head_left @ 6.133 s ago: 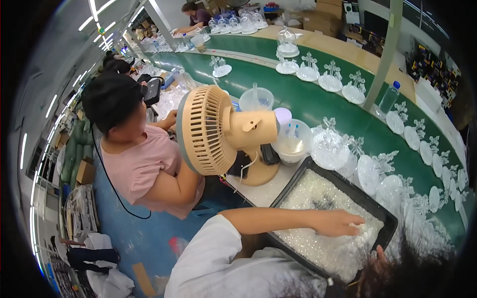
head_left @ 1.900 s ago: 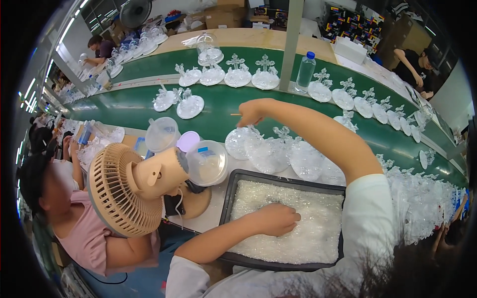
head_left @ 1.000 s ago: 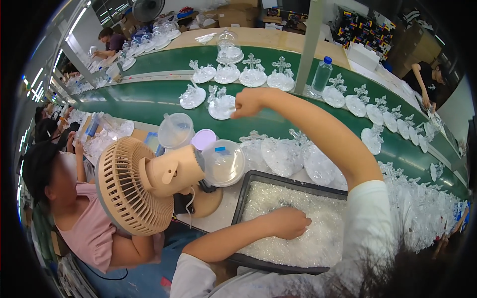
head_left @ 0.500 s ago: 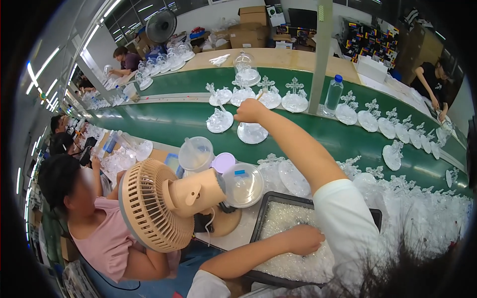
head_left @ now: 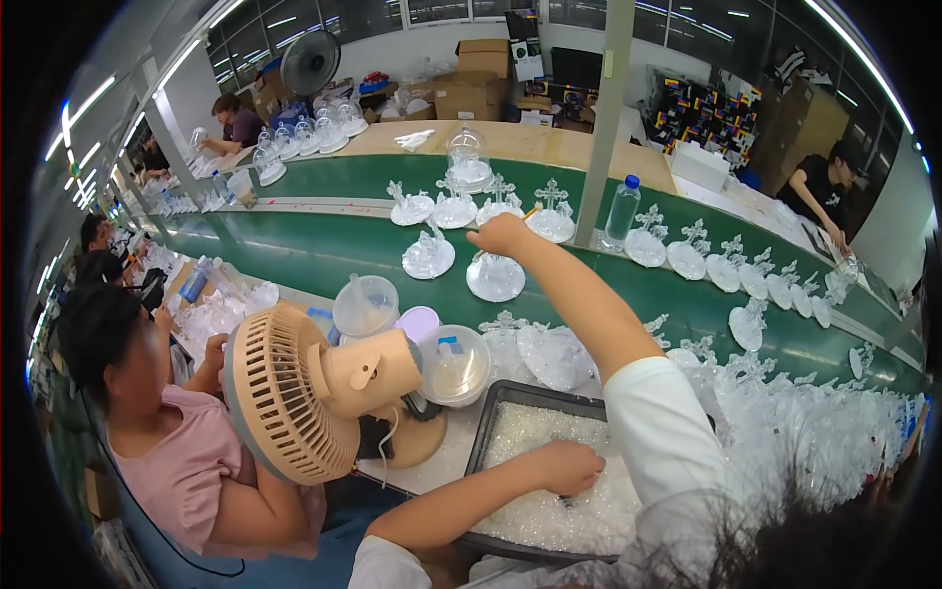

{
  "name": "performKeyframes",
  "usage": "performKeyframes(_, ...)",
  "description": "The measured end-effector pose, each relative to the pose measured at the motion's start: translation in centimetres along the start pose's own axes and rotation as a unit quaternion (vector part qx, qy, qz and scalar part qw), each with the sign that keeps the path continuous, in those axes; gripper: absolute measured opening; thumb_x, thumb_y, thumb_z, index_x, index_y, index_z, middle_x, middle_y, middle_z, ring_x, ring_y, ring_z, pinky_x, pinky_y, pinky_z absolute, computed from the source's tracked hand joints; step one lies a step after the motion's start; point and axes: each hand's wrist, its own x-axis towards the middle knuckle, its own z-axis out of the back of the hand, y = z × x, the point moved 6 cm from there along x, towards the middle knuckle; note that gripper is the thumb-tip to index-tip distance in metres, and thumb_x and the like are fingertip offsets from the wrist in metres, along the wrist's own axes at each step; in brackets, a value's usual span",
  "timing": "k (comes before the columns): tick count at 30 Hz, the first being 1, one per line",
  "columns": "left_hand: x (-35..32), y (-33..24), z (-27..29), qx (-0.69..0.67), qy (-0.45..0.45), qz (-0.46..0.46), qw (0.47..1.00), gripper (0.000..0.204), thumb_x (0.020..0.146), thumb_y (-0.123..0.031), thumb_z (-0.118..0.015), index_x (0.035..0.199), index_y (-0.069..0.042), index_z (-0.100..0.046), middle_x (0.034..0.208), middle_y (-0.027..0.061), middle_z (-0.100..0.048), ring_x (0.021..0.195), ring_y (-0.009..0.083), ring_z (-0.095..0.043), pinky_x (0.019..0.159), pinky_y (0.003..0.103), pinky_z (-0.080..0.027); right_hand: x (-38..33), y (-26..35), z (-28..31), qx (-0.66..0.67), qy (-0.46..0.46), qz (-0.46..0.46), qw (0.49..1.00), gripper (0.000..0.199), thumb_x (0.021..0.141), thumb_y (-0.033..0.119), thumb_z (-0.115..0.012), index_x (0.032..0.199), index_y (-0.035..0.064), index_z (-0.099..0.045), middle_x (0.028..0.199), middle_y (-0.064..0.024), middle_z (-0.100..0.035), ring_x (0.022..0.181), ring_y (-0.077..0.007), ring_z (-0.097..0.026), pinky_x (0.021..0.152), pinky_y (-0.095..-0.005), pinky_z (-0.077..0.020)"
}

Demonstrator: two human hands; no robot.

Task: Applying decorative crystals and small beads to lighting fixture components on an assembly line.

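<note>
White beads (head_left: pixel 549 520) remaining under curled left hand (head_left: pixel 567 467), five o'clock; crosses (head_left: pixel 552 192) already mounted near right hand (head_left: pixel 502 235), one o'clock, gripping stick (head_left: pixel 532 211).

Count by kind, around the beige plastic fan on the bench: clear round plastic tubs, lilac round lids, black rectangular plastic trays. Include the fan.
Clear round plastic tubs: 2
Lilac round lid: 1
Black rectangular plastic tray: 1
Beige plastic fan: 1
Total: 5
</note>
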Motion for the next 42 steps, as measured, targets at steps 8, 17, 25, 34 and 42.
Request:
performKeyframes(8, 0.5, 0.4, 0.2, -0.017, -0.001, -0.015, 1.0, 0.022, 0.085, -0.018, -0.056, 0.096, -0.001, -0.062, 0.091, 0.0236, -0.064, 0.09, 0.0424, -0.063, 0.079, 0.051, -0.05, -6.6, -3.5, 9.7, -0.154, -0.101, -0.001, 0.983, 0.018, 0.083, 0.023, -0.06, 0.085, 0.0123, -0.075, 0.088, -0.0136, -0.072, 0.08, -0.0327, -0.07, 0.066, -0.0448, -0.0562)
performKeyframes(17, 3.8, -6.3, -3.4, 0.169, -0.064, -0.083, 0.98, 0.057, 0.081, -0.031, -0.067, 0.132, -0.009, -0.055, 0.135, 0.0209, -0.047, 0.124, 0.0403, -0.046, 0.098, 0.053, -0.043, -34.5, -0.6, 30.3, -0.167, -0.141, -0.149, 0.965, 0.013, 0.08, 0.009, -0.059, 0.076, -0.0007, -0.066, 0.071, -0.0237, -0.064, 0.071, -0.043, -0.065, 0.067, -0.0478, -0.0544)
performKeyframes(25, 4.3, -3.8, -4.3, 0.23, 0.071, -0.07, 0.968, 0.054, 0.082, -0.036, -0.068, 0.13, -0.014, -0.058, 0.134, 0.016, -0.049, 0.126, 0.0355, -0.045, 0.103, 0.052, -0.04, -49.0, 6.3, 23.1, 0.0, -0.07, -0.267, 0.961, 0.007, 0.084, 0.008, -0.066, 0.089, 0.0054, -0.062, 0.065, -0.0201, -0.057, 0.064, -0.0391, -0.06, 0.057, -0.045, -0.0436)
performKeyframes(34, -3.5, -0.3, -0.6, 0.185, 0.002, 0.234, 0.954, 0.06, 0.083, -0.025, -0.066, 0.134, -0.003, -0.047, 0.121, 0.0201, -0.051, 0.113, 0.0402, -0.053, 0.088, 0.051, -0.051, -51.9, 10.1, 9.8, 0.021, 0.07, -0.366, 0.928, 0.013, 0.084, 0.007, -0.061, 0.095, 0.004, -0.055, 0.068, -0.0196, -0.061, 0.064, -0.0391, -0.064, 0.058, -0.049, -0.0486)
performKeyframes(42, -0.6, -4.7, -1.1, -0.008, -0.075, -0.019, 0.997, 0.064, 0.086, -0.021, -0.066, 0.141, -0.002, -0.04, 0.126, 0.022, -0.048, 0.108, 0.0418, -0.056, 0.092, 0.046, -0.049, -54.8, 11.7, 11.0, 0.25, 0.056, -0.391, 0.884, 0.04, 0.084, 0.018, -0.071, 0.119, 0.0072, -0.058, 0.07, -0.0151, -0.066, 0.067, -0.0377, -0.066, 0.063, -0.0466, -0.0523)
